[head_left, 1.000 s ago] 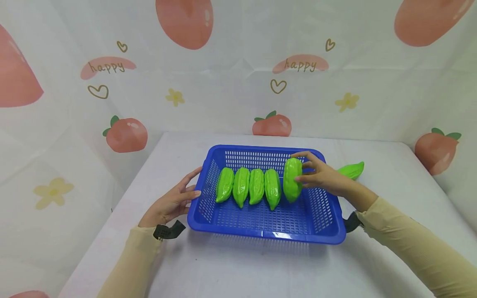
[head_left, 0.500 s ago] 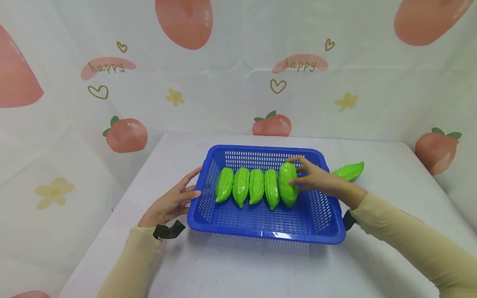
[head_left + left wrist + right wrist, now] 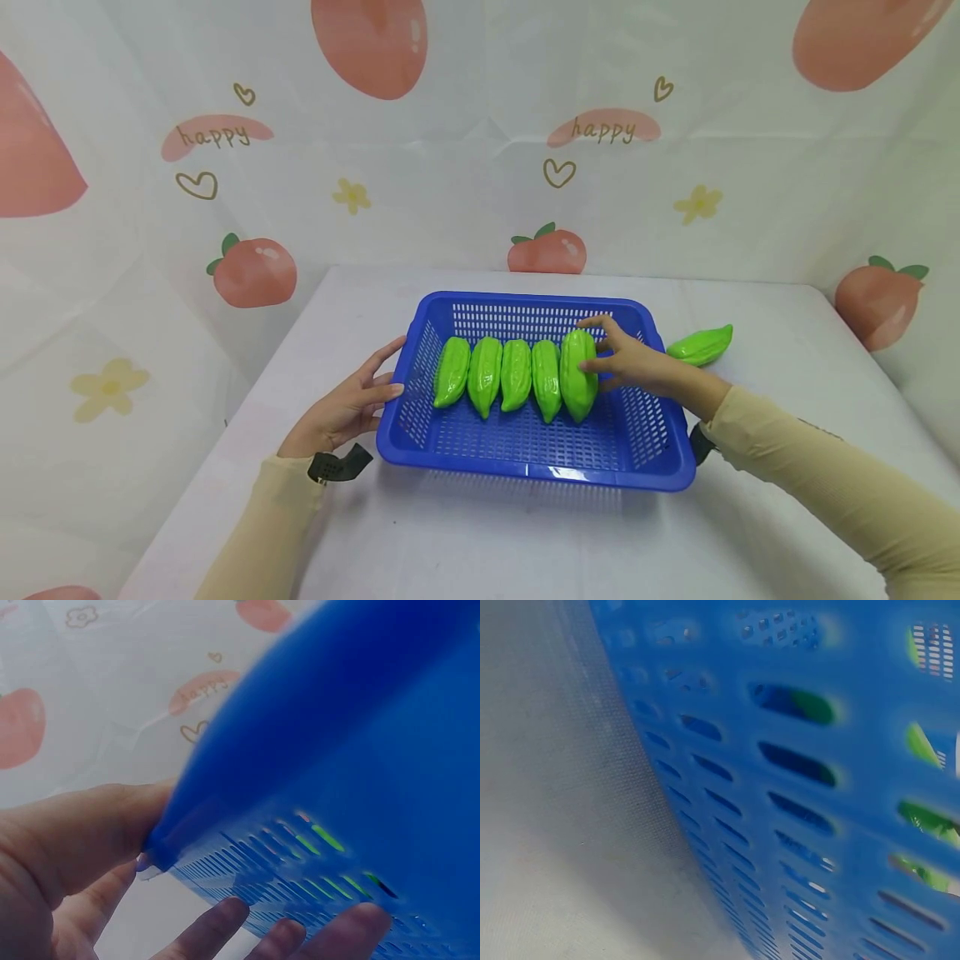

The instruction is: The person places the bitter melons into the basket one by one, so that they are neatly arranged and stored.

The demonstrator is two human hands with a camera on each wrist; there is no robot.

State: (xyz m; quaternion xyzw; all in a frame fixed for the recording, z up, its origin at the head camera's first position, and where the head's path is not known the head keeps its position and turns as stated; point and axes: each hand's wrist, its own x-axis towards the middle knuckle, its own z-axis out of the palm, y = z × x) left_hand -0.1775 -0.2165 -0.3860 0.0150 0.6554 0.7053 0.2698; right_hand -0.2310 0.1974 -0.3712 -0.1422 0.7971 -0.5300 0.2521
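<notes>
A blue basket (image 3: 540, 477) stands on a white table (image 3: 465, 550). The person's left hand (image 3: 347, 408) holds the basket's left end, with a thumb over its rim and the other fingers (image 3: 217, 926) spread just below, along the outside of its slotted wall. The right hand (image 3: 636, 364) reaches in over the basket's right end and is clamped on a green melon (image 3: 578, 375), thumb on its near face and fingers about its far end and right side. This melon is upright in the row inside the basket, right of its middle, against or just beside its neighbour; whether its underside rests on the basket's floor cannot be told.

Four more melons (image 3: 516, 375) lie side by side in the basket, from its left wall to past its middle. A sixth melon (image 3: 701, 346) lies on the table just beyond the basket's right wall, pointing away from it. In the right wrist view, green shows through the basket's slots.

Beige sleeves (image 3: 258, 533) reach toward the basket from both near corners, with a black mount (image 3: 341, 463) at each wrist. Behind the basket hangs a white cloth (image 3: 450, 183) printed with peaches, hearts, flowers and the word "happy".
</notes>
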